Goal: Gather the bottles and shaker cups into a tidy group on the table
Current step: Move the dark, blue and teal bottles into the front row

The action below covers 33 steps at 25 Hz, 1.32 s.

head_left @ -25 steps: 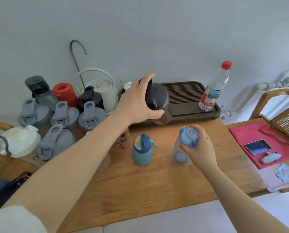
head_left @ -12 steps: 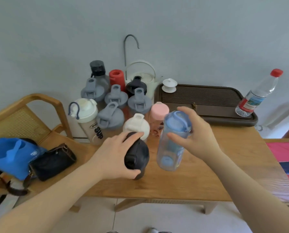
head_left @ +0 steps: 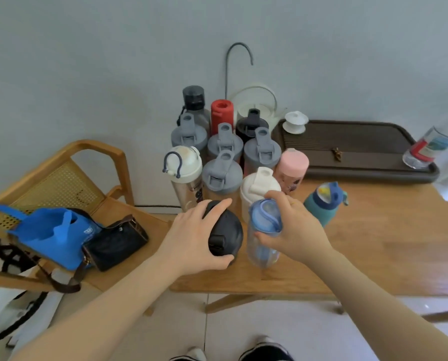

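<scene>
Holding one black bottle (head_left: 225, 231), the left hand (head_left: 191, 235) curls round it; the right hand (head_left: 293, 230) clamps one clear blue-lidded bottle (head_left: 264, 230) beside four grey-lidded shaker cups (head_left: 221, 173).

On the table (head_left: 373, 256) stand four grey-lidded shakers (head_left: 222, 173), two white-lidded shakers (head_left: 259, 187), two black-lidded shakers (head_left: 225, 231), one dark-capped bottle (head_left: 193, 98), one red bottle (head_left: 221, 113), one pink bottle (head_left: 293, 166), one clear blue bottle (head_left: 264, 225), one teal bottle (head_left: 323, 204) and one water bottle (head_left: 425, 149).
</scene>
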### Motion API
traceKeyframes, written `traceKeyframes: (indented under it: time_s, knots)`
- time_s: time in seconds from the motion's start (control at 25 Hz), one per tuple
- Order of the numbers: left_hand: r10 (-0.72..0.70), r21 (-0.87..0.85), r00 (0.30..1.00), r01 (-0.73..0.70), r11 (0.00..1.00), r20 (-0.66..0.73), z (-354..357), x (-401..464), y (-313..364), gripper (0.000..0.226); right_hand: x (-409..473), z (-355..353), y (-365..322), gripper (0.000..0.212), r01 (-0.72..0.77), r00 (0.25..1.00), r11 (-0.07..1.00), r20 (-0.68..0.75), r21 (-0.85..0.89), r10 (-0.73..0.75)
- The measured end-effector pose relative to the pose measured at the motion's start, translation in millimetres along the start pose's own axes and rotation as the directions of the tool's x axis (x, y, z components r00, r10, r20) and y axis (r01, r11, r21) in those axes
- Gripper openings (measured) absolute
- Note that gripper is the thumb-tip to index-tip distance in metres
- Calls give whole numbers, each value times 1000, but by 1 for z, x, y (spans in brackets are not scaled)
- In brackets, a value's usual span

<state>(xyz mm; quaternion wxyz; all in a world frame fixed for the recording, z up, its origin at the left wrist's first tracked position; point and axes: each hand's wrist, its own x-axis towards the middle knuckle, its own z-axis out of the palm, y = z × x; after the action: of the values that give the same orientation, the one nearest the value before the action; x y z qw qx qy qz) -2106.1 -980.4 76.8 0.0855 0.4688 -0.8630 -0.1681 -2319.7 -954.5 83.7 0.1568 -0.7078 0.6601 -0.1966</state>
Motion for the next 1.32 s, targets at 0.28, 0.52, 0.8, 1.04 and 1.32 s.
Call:
traceKeyframes:
  time_s: [0.28,0.52,0.8,1.04,1.32]
  knots:
    - [215,-71,975,-211,975,62,31,53,65,99,-41,-42,90,67,-358,910,933,-213,30,356]
    - [155,9,988,-155,988,10,66,107,106,99,1,-77,172,67,-404,888,915,-246,-11,389]
    - [49,159,997,-40,986,-52,87,130,126,96,73,-91,202,69,-250,966,964,-99,-96,240]
    - [69,534,976,54,844,-207,97,141,120,103,114,-91,209,64,-164,986,985,-30,58,166]
    - [-11,452,956,149,879,-294,93,146,130,98,138,-86,195,86,-41,992,954,101,-298,74]
